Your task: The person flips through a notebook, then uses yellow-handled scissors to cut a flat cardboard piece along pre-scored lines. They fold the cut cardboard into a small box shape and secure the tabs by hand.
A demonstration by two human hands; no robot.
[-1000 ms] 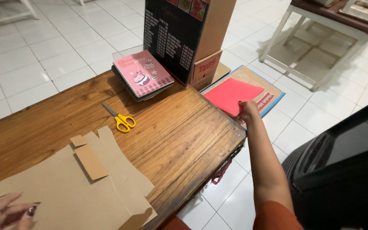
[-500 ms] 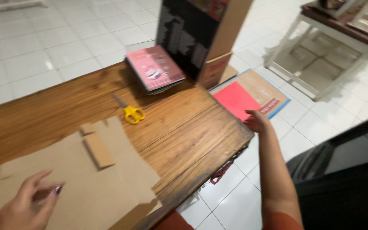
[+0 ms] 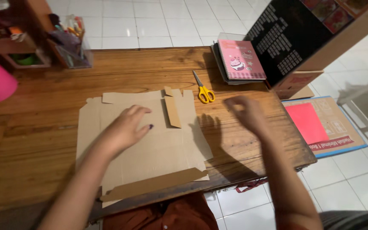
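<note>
— Where was the flat cardboard cutout [image 3: 143, 140]?

— Mid-table, under the left hand [image 3: 126, 127], which lay open and flat on it. The right hand [image 3: 248, 111] hovered empty and loosely open, just right of the sheet.

— Best handling?

— Probably pressing it flat, away from the yellow scissors [image 3: 204, 90] beyond.

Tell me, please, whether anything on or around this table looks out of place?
The red sheet lies on a flat cardboard box down on the floor, apart from the cut cardboard on the table. Nothing looks spilled or damaged.
</note>
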